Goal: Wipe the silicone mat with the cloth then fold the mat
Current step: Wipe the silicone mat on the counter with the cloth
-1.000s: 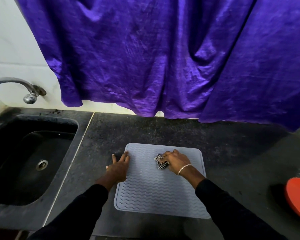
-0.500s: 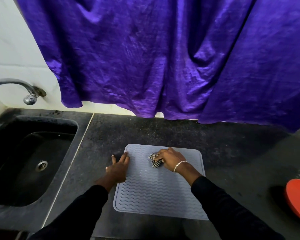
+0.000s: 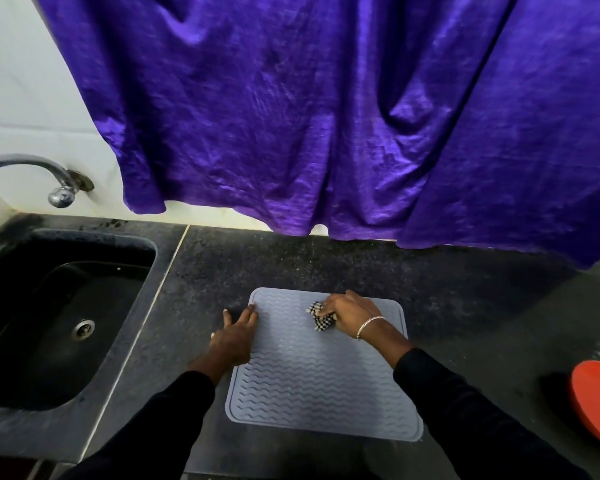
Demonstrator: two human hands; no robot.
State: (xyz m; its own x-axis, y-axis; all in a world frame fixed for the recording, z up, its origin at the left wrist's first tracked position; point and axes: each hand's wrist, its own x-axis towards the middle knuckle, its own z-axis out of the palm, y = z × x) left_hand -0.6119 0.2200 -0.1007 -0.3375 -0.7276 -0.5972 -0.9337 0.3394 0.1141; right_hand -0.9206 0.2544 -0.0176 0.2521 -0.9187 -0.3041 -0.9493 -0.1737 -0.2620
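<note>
The grey mat (image 3: 319, 382) is laid flat and unfolded on the dark tabletop (image 3: 465, 306), its wavy ribbed face turned up. A small checked cloth (image 3: 321, 320) is bunched on the far part of the mat, slightly right of the middle. The cloth is gripped by the right hand (image 3: 352, 311), whose fingers are curled round it. Most of the cloth is covered by this hand, and only its left end can be seen, in contact with the mat. A silver bracelet (image 3: 369, 325) is worn at the right wrist.

The left hand (image 3: 234, 337) is released and grasps nothing. It is laid flat with straight fingers over the mat's left edge, near the far left corner, partly on the mat and partly on the tabletop. It is kept well apart from the cloth. Both forearms are covered by black sleeves.

A black sink (image 3: 125, 258) with a round drain (image 3: 83, 329) is set into the tabletop to the left, and a metal tap (image 3: 32, 171) is fixed to the pale wall (image 3: 21, 98) above it. A purple curtain (image 3: 309, 116) is hung across the back, its hem just above the tabletop. A red dish (image 3: 596, 400) is cut off by the right border.
</note>
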